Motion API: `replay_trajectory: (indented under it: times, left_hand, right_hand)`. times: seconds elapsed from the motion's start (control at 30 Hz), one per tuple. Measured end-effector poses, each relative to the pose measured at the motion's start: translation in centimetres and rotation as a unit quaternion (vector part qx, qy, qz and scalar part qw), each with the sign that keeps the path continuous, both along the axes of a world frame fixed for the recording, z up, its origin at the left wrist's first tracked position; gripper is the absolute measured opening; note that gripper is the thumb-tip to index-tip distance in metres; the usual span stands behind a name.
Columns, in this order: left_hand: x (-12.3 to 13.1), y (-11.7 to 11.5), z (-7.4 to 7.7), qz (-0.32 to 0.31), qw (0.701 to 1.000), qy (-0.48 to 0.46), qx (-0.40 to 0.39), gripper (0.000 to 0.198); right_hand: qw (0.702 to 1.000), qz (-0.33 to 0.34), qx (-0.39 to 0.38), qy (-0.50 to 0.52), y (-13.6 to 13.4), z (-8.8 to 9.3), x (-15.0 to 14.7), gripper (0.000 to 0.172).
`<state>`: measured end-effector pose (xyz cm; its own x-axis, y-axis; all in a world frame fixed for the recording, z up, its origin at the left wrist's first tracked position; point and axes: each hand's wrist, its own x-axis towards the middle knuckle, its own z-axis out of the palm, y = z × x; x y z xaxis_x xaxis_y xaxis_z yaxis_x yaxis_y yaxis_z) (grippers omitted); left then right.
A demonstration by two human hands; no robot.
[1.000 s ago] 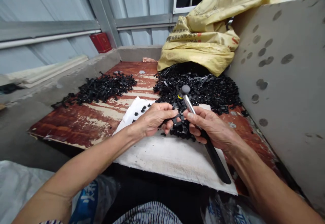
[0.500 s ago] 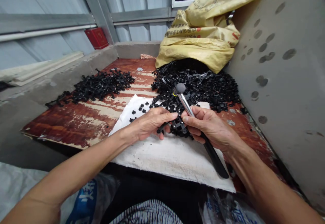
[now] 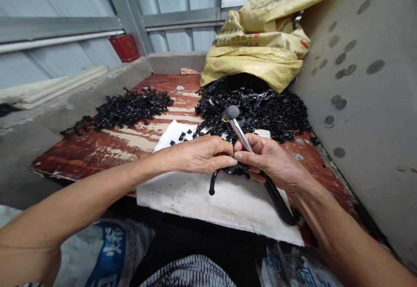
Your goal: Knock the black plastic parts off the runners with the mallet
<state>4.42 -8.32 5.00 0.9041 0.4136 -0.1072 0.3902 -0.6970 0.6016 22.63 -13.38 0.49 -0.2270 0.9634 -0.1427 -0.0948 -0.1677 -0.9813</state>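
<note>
My right hand (image 3: 270,159) is closed around a small mallet (image 3: 243,135) with a dark round head, a shiny metal shaft and a long black grip. The mallet slants head-up toward the pile. Close against it, my left hand (image 3: 205,153) is in a pinch, its fingertips meeting those of my right hand. A narrow black plastic strip (image 3: 212,185) with a rounded end sticks out below my left fingers. What lies between the fingertips is hidden. Both hands are above a white cloth (image 3: 195,200), where small black parts (image 3: 183,135) lie scattered.
A large heap of black plastic parts (image 3: 280,115) spills from a yellow woven sack (image 3: 250,65). Another heap (image 3: 130,109) lies on the left of the worn reddish board (image 3: 120,148). A pale spotted panel (image 3: 358,104) stands along the right; a red box (image 3: 124,48) sits on the back-left ledge.
My left hand has turned palm-down and shifted slightly right against my right hand. The black strip now hangs below its fingers. The mallet stays nearly still in my right hand.
</note>
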Motion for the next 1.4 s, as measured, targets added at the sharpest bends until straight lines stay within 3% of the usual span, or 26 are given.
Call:
replay_trajectory:
  times: [0.13,0.27,0.47,0.63,0.77,0.93,1.23,1.4]
  left_hand:
    - [0.4,0.0,-0.4,0.000,0.993,-0.019,-0.114,0.026]
    - [-1.2,0.1,-0.9,0.136,0.971,-0.043,-0.192,0.030]
    - [-9.5,-1.3,-2.0,0.352,0.903,-0.062,-0.236,0.027]
    - [-14.8,-3.3,-4.4,0.468,0.826,-0.090,-0.301,0.029]
    - [-15.8,-3.7,-5.8,0.469,0.817,-0.121,-0.314,0.030]
    - [-15.6,-3.4,-6.0,0.472,0.800,-0.149,-0.339,0.025]
    - [-15.2,-3.2,-6.0,0.493,0.777,-0.160,-0.358,0.020]
    - [-15.3,-3.1,-6.1,0.505,0.771,-0.158,-0.353,0.019]
  right_hand:
    - [1.000,-0.013,-0.006,0.004,-0.1,0.0,-0.1,0.045]
    - [0.999,-0.048,-0.005,0.020,-0.3,-0.1,0.0,0.044]
    - [0.996,-0.073,-0.039,0.043,-0.8,0.3,-0.3,0.030]
    - [0.995,-0.054,-0.077,0.018,-0.7,-0.3,-1.2,0.039]
    - [0.988,-0.079,-0.128,-0.014,-0.3,-1.0,-1.6,0.049]
    - [0.983,-0.110,-0.144,-0.032,-0.2,-0.8,-2.0,0.052]
    - [0.991,-0.021,-0.125,-0.029,-0.3,-1.7,-0.9,0.027]
    - [0.991,-0.011,-0.125,-0.038,-0.3,-2.1,-0.4,0.029]
